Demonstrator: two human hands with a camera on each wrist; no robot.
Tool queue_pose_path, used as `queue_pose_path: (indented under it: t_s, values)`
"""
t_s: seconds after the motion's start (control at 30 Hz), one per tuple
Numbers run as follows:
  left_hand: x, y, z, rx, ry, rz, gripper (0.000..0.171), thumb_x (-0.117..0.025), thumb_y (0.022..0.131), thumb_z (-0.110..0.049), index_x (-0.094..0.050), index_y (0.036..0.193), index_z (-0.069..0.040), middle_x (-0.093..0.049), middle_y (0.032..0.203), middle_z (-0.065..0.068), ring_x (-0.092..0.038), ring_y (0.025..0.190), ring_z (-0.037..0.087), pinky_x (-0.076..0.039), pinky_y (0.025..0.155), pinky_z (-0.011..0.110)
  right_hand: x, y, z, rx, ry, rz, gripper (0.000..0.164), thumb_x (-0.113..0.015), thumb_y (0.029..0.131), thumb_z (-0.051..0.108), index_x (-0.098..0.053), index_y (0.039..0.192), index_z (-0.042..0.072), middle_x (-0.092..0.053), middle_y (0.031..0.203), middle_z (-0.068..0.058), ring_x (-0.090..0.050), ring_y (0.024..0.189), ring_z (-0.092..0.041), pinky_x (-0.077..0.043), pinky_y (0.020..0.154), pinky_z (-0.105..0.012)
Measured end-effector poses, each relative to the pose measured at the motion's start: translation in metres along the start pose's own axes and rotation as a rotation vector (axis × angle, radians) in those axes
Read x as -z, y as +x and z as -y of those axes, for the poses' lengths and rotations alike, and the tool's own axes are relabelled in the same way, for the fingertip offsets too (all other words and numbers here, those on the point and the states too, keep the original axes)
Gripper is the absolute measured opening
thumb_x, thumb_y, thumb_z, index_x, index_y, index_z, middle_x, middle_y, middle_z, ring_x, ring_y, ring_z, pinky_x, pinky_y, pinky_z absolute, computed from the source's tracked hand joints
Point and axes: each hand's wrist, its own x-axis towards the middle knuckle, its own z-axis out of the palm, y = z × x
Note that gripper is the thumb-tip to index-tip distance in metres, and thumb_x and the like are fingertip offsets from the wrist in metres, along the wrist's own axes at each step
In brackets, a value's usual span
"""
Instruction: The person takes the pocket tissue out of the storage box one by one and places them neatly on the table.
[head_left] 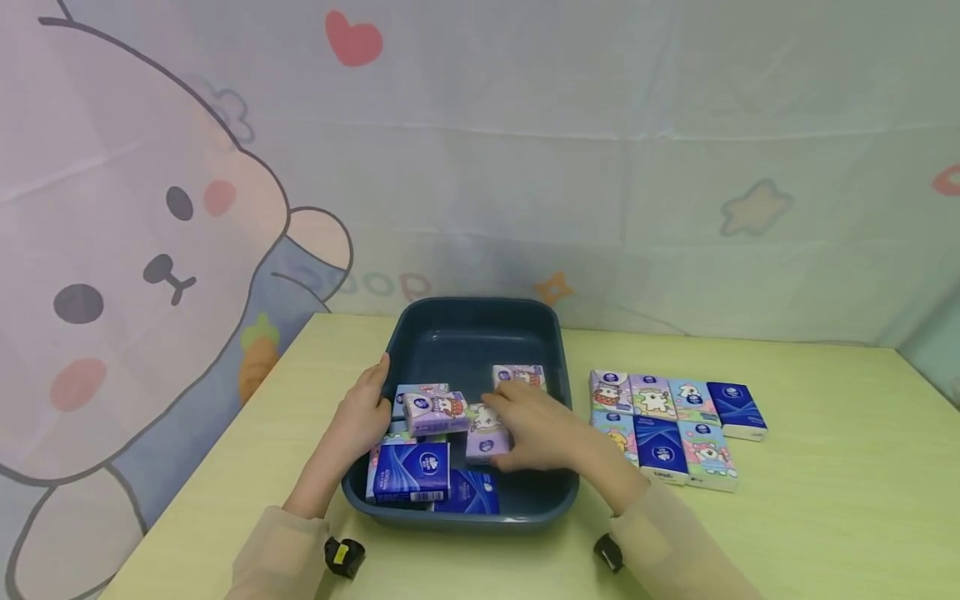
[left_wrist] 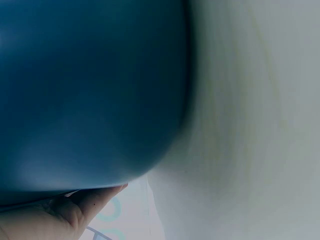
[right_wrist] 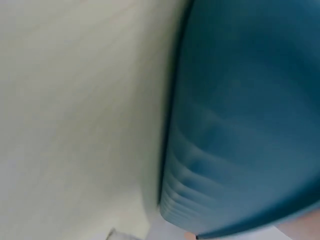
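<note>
A dark blue plastic tub [head_left: 480, 522] holds several small packs of pocket tissues. My right hand [head_left: 542, 425] reaches into it from the right, thumb and fingers around a light purple tissue pack [head_left: 487, 442] with a white cartoon figure. My left hand [head_left: 362, 412] grips the tub's left rim; the left wrist view shows this hand [left_wrist: 60, 217] against the outer wall. Close by in the tub lie a purple pack with a red-dressed figure [head_left: 437, 413] and a dark blue pack [head_left: 412, 471]. Another purple pack [head_left: 519, 375] lies behind the right hand, partly covered.
Right of the tub, tissue packs lie in two rows on the pale yellow table [head_left: 825, 467], among them a dark blue pack [head_left: 737, 410] and a pink-and-green pack [head_left: 707, 456]. A printed cloth [head_left: 480, 167] hangs behind the table. Black straps [head_left: 345, 557] show near both sleeves.
</note>
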Motion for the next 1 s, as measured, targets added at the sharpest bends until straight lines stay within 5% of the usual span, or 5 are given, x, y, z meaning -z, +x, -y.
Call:
queue_pose_path:
  t_s: [1.0]
  values:
    - [0.000, 0.001, 0.001, 0.010, -0.019, 0.007, 0.060, -0.036, 0.091, -0.005, -0.012, 0.146, -0.006, -0.020, 0.150, 0.020, -0.025, 0.136, 0.043, -0.028, 0.106, 0.055, 0.044, -0.072, -0.008, -0.028, 0.027, -0.278, 0.085, -0.072, 0.067, 0.048, -0.037, 0.139, 0.019, -0.048, 0.125, 0.001, -0.047, 0.111, -0.012, -0.045, 0.096, -0.033]
